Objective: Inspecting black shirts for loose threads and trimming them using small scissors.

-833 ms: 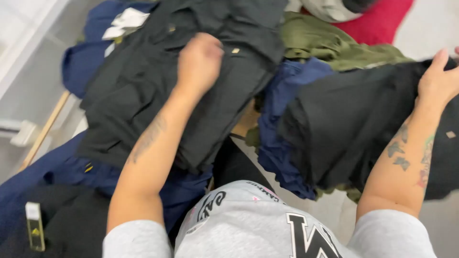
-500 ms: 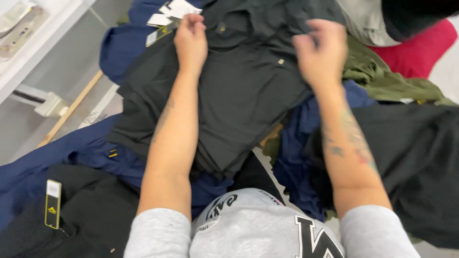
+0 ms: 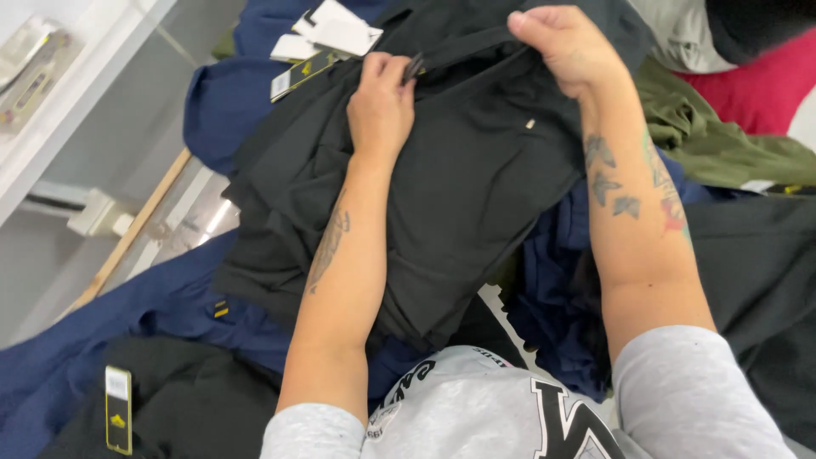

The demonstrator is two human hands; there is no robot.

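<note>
Head view: since half a second ago both hands have shifted from lying flat on the black garment (image 3: 459, 195) to gripping its top edge. Left hand (image 3: 380, 106) fingers pinch the waistband strap; right hand (image 3: 568, 47) fingers are clamped on the same edge. Navy clothes (image 3: 153, 314) lie below them, paper tags (image 3: 331, 36) just beyond the left fingers.

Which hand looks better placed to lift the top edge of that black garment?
Probably the right hand: its fingers already pinch the raised edge of the black garment at the far corner. The left hand lies lower, pressing the cloth and gripping a small dark part.
</note>
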